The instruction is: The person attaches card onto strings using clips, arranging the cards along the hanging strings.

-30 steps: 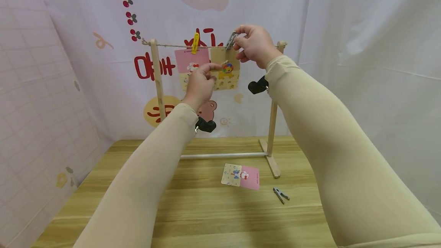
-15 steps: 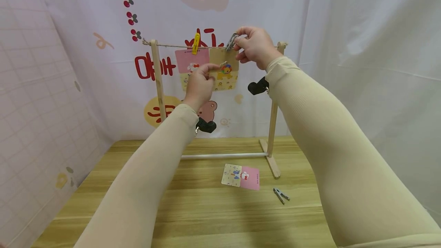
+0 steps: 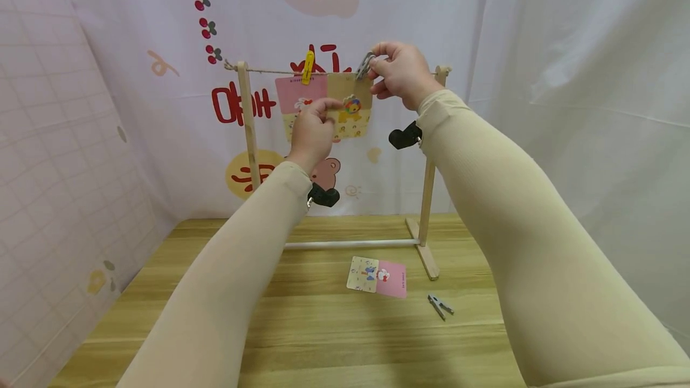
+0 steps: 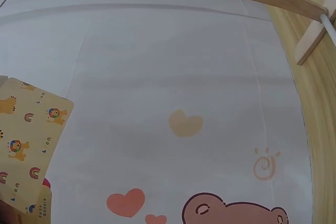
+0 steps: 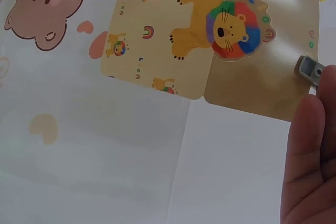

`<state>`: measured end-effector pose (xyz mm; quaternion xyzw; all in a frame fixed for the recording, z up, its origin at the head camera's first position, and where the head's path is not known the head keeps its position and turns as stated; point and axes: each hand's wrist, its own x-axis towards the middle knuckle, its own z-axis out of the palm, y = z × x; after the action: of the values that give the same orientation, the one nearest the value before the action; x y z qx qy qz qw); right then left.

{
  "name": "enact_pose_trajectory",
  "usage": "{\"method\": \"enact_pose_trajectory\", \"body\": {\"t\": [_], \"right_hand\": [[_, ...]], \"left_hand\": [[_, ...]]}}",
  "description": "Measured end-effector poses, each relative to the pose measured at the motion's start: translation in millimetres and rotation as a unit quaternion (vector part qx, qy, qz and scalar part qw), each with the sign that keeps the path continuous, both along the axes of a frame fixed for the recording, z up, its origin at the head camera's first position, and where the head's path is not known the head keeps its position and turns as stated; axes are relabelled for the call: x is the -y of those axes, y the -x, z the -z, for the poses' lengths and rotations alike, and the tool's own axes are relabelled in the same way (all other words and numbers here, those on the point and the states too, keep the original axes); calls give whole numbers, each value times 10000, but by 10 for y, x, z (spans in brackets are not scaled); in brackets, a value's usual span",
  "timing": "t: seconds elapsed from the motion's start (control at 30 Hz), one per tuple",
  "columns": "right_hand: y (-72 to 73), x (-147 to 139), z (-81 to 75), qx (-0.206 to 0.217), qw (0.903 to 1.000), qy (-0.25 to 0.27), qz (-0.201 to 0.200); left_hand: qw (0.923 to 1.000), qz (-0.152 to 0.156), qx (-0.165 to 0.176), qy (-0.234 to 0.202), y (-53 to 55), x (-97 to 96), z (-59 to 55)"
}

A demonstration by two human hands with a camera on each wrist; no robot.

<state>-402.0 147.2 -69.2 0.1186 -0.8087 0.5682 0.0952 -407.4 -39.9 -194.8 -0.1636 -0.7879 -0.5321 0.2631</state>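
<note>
We note our right hand [image 3: 401, 75] pinching a grey peg [image 3: 365, 66] at the top edge of the lion card [image 3: 351, 106], by the line [image 3: 275, 71]; whether its nose bites both, we cannot tell. Our left hand [image 3: 312, 133] lays a straight forefinger across that card's left edge; we cannot tell whether its thumb pinches. This edge lies just beside the pink card [image 3: 293, 94], hung by a yellow clip [image 3: 308, 68]. Free room: bare line runs between the left post [image 3: 248, 118] and the pink card; another gap separates the lion card from the right post [image 3: 427, 196]. On the table [image 3: 323, 328], a third card [image 3: 376, 277] and a loose peg [image 3: 441, 306] lie apart. Writing: tiny "LION" on the lion card; large red characters on the curtain [image 3: 409, 5], partly covered.
</note>
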Motion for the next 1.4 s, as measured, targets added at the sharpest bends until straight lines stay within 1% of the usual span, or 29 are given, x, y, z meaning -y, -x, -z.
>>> {"method": "enact_pose_trajectory", "body": {"t": [0.27, 0.4, 0.53, 0.67, 0.93, 1.1, 1.17, 1.3, 1.4], "right_hand": [[7, -2, 28, 55, 10000, -78, -24], [-2, -10, 28, 109, 9997, -220, -40], [-11, -5, 45, 119, 9993, -335, -89], [-28, -5, 69, 91, 9991, -397, -74], [-24, -8, 112, 66, 9995, -288, -110], [-10, -30, 161, 87, 9996, -222, -164], [-17, -48, 186, 85, 9996, -206, -179], [-57, -98, 250, -19, 9996, -198, -222], [-93, -150, 304, -71, 9995, -69, -302]], "left_hand": [[9999, 66, 44, -108, -12, -11, -10], [9998, 113, 119, -94, -14, -5, 1], [9997, 161, 146, -55, -16, 14, 18], [9998, 135, 136, 13, -30, 33, 29], [9996, 125, 131, 204, -44, 60, 51], [9993, 254, 185, 196, -41, 86, 89], [9992, 349, 151, 151, -44, 102, 105], [9986, 515, 86, 94, -57, 150, 144], [9979, 645, 87, 61, -69, 198, 185]]}}
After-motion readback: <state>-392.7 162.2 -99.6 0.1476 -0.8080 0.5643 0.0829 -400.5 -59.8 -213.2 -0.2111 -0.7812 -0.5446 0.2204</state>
